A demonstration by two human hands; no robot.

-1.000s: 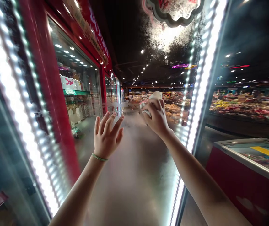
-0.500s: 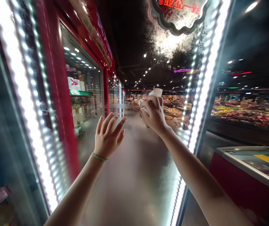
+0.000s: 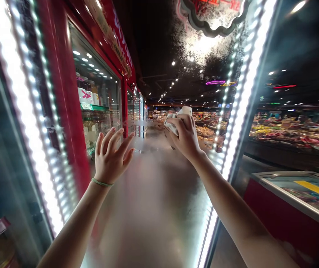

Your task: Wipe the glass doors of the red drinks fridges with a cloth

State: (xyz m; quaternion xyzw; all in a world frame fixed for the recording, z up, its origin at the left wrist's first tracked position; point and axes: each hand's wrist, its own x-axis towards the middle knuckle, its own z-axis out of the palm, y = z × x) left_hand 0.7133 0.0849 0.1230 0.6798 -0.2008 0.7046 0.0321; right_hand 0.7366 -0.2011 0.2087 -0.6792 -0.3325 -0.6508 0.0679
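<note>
in the head view, the left hand [image 3: 109,160] is displaced left of its position half a second ago, while the right hand [image 3: 185,136] is nearly unmoved; the gap between them is wider, and only the right hand engages the cloth. the left fingers are spread, holding nothing, before the fogged glass panel [image 3: 159,197], contact indeterminable; the right fingers clamp the crumpled white cloth [image 3: 186,110] at the fog's upper edge.
</note>
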